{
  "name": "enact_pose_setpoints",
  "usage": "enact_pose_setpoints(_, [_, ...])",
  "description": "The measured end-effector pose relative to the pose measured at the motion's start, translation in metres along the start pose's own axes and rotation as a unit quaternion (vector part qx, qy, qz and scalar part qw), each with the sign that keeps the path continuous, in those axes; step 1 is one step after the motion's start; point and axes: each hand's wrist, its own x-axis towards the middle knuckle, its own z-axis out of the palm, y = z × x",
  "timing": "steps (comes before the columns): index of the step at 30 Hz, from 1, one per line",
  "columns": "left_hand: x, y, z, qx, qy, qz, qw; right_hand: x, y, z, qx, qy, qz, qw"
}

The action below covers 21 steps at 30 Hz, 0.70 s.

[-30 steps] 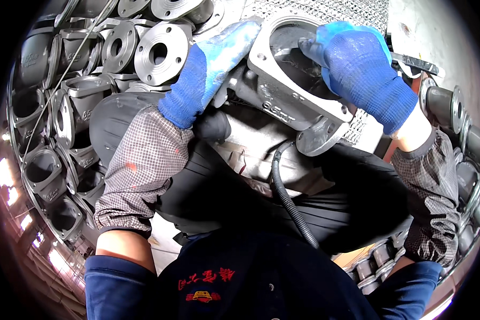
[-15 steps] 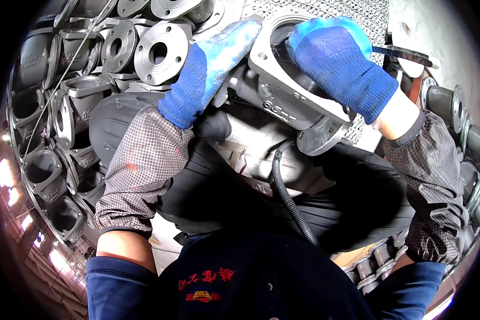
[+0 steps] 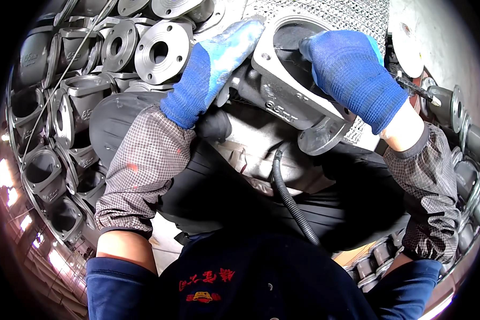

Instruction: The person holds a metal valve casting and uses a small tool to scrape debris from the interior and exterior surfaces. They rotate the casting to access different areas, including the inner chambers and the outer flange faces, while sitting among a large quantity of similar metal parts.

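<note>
A grey cast-iron valve body (image 3: pixel 276 95) with a wide square-flanged mouth lies tilted in front of my knees. My left hand (image 3: pixel 222 56), in a blue glove with a pale, worn palm, grips its left side, the digits reaching along to the flange corner. Over the right part of the mouth, my right hand (image 3: pixel 352 69) is closed in a matching glove, its fingertips partly hidden at the opening. A dark rod-like tool (image 3: pixel 418 89) with a light tip sticks out behind this wrist. It appears to be held in the right hand; its working end is hidden.
Many similar flanged castings (image 3: pixel 82 106) are stacked on the left, with more (image 3: pixel 448 104) along the right. A metal mesh surface (image 3: pixel 352 16) lies beyond the valve body. A black corrugated hose (image 3: pixel 292 200) runs between my legs. A pale round disc (image 3: pixel 408 56) stands at upper right.
My right hand has shifted right and slightly nearer, and the rod-like tool has swung downward with it. The left hand and the valve body have moved only slightly to the right.
</note>
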Motion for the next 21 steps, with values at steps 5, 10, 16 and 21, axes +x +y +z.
enact_pose_setpoints(5, [0.012, 0.008, 0.003, 0.024, 0.004, 0.052, 0.998, -0.014, 0.002, -0.010, -0.021, 0.010, 0.027, 0.999])
enact_pose_setpoints(10, [0.006, 0.002, 0.001, -0.008, 0.004, 0.009, 1.000, -0.006, -0.004, -0.020, 0.007, 0.042, -0.022, 0.999])
enact_pose_setpoints(16, [0.011, 0.002, 0.004, -0.004, 0.007, 0.038, 0.999, -0.009, 0.001, -0.010, -0.009, 0.054, 0.002, 0.999])
enact_pose_setpoints(21, [0.013, 0.008, 0.001, 0.006, 0.005, 0.028, 1.000, -0.011, 0.002, -0.022, -0.004, 0.008, 0.020, 1.000])
